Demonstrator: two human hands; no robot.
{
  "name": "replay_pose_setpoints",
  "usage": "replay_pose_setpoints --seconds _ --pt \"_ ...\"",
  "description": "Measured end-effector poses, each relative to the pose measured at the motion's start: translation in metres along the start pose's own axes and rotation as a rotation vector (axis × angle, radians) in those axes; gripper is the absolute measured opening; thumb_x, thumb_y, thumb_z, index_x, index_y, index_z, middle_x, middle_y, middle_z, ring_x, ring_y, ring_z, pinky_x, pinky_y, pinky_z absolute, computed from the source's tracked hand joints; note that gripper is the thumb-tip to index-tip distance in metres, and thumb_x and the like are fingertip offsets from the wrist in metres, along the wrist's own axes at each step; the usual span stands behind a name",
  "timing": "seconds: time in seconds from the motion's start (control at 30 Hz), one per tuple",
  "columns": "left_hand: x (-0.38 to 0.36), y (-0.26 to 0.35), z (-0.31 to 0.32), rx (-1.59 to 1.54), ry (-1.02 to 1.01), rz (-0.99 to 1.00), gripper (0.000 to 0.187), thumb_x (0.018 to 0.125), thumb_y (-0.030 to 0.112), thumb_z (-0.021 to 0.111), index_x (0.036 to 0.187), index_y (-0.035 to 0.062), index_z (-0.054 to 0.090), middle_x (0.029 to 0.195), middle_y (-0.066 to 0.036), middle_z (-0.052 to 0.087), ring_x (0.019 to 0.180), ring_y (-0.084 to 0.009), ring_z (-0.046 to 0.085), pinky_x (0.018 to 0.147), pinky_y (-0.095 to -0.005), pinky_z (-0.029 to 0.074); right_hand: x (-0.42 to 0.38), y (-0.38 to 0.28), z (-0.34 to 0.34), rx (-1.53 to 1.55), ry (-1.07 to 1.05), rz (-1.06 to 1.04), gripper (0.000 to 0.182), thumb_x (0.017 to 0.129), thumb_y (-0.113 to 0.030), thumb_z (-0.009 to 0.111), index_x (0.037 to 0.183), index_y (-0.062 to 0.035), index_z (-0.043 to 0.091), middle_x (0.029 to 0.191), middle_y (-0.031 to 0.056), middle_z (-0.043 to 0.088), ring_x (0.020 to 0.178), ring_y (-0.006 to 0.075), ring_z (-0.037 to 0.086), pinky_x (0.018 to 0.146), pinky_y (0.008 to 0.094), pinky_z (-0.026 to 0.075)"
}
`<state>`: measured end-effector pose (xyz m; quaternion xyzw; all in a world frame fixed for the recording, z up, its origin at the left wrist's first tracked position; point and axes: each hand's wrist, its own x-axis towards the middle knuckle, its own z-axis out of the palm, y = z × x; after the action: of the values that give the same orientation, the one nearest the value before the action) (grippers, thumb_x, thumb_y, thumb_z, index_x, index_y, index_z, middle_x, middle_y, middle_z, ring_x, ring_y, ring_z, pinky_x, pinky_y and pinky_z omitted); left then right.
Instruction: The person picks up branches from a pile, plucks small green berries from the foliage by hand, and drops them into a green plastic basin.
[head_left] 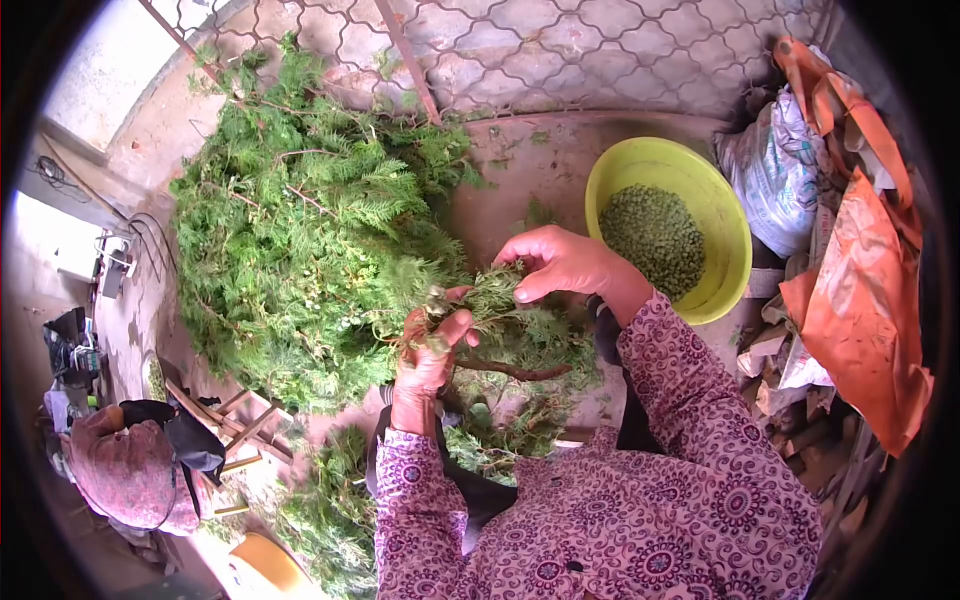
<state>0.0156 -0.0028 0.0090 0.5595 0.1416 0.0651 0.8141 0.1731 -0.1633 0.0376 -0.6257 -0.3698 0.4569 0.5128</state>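
My left hand (pixel 428 352) is closed around an evergreen branch (pixel 492 300) with flat, scaly green sprays. From the other side my right hand (pixel 568 264) pinches the leafy tip of that branch between thumb and fingers. What lies inside the pinch is too small to make out. Beyond both hands spreads a large heap of cut evergreen branches (pixel 310 230), with small pale cones among the leaves. To the right of my right hand stands a yellow-green basin (pixel 728 215), partly filled with small green cones (pixel 652 240). A bare brown stem (pixel 515 371) runs below my hands.
White woven sacks (pixel 775 175) and an orange bag (pixel 865 320) lie at the right, above split wood (pixel 775 350). A wire mesh (pixel 600 50) lines the back. Lower left are a wooden stool (pixel 245 425), a pink garment (pixel 125 470) and an orange container (pixel 272 565).
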Motion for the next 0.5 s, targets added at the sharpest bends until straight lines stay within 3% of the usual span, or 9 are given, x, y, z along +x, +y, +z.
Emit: replay_pose_setpoints --seconds 0.07,0.1,0.17,0.33,0.37,0.4,0.47,0.5 --pt "-0.001 0.004 0.004 -0.234 0.061 -0.103 0.038 0.074 0.02 0.067 0.103 0.0006 0.054 0.086 -0.005 0.056 0.061 -0.0113 0.052 0.052 -0.0268 0.046 -0.003 -0.003 0.0 0.115 0.012 0.018 0.032 0.071 -0.008 0.061 0.101 0.0024 0.054 0.076 0.0044 0.058 0.064 0.0099 0.055 0.06 0.0229 0.044" --pt "-0.001 -0.001 -0.001 -0.249 0.088 -0.122 0.031 0.075 0.021 0.067 0.097 0.0028 0.055 0.08 -0.002 0.055 0.06 -0.0097 0.051 0.049 -0.0269 0.045 -0.003 -0.005 0.0 0.115 0.013 0.017 0.032 0.071 -0.008 0.061 0.101 0.0024 0.054 0.076 0.0044 0.058 0.064 0.0099 0.055 0.06 0.0229 0.044" --pt "0.003 -0.01 -0.003 -0.26 0.134 -0.136 0.028 0.075 0.021 0.067 0.095 0.004 0.055 0.079 -0.001 0.054 0.06 -0.0092 0.05 0.049 -0.0265 0.045 -0.004 -0.007 0.001 0.301 -0.001 -0.013 0.031 0.072 -0.008 0.06 0.1 0.0029 0.054 0.074 0.005 0.057 0.063 0.0108 0.055 0.059 0.0233 0.045" --pt "0.004 -0.007 -0.002 -0.248 0.173 -0.125 0.025 0.075 0.019 0.067 0.093 0.0065 0.055 0.081 -0.001 0.056 0.065 -0.0101 0.052 0.05 -0.0234 0.045 -0.003 -0.002 0.003 0.333 -0.005 -0.023 0.028 0.074 -0.01 0.06 0.098 0.003 0.054 0.074 0.0054 0.057 0.064 0.0117 0.057 0.057 0.0236 0.046" --pt "-0.003 0.001 0.0 -0.229 0.124 -0.166 0.028 0.073 0.017 0.069 0.094 0.0056 0.055 0.085 -0.003 0.057 0.074 -0.0129 0.054 0.063 -0.0268 0.047 -0.002 -0.003 0.005 0.364 0.009 -0.007 0.025 0.074 -0.009 0.059 0.096 0.0026 0.055 0.072 0.0044 0.056 0.063 0.0114 0.056 0.057 0.0234 0.046" --pt "-0.003 0.0 -0.002 -0.229 0.125 -0.165 0.028 0.073 0.017 0.069 0.094 0.0056 0.055 0.085 -0.003 0.057 0.074 -0.0129 0.054 0.063 -0.0268 0.047 -0.002 -0.001 0.005 0.365 0.008 -0.007 0.025 0.074 -0.009 0.059 0.096 0.0026 0.055 0.072 0.0044 0.056 0.063 0.0114 0.056 0.057 0.0234 0.046" --pt "-0.002 -0.006 -0.009 -0.149 0.024 -0.026 0.031 0.071 0.016 0.07 0.096 0.0036 0.054 0.088 -0.006 0.057 0.081 -0.0154 0.054 0.077 -0.0334 0.044 0.0 0.001 0.005 0.341 -0.022 -0.004 0.021 0.075 -0.008 0.059 0.092 0.0023 0.056 0.072 0.0041 0.056 0.062 0.0114 0.056 0.056 0.0237 0.046" --pt "-0.002 -0.013 -0.01 -0.208 0.165 -0.11 0.033 0.069 0.015 0.072 0.096 0.0033 0.055 0.087 -0.006 0.057 0.085 -0.0158 0.053 0.083 -0.036 0.04 0.0 0.0 0.006 0.339 -0.024 -0.004 0.021 0.075 -0.008 0.059 0.092 0.0023 0.056 0.072 0.0041 0.056 0.062 0.0114 0.056 0.056 0.0237 0.046"
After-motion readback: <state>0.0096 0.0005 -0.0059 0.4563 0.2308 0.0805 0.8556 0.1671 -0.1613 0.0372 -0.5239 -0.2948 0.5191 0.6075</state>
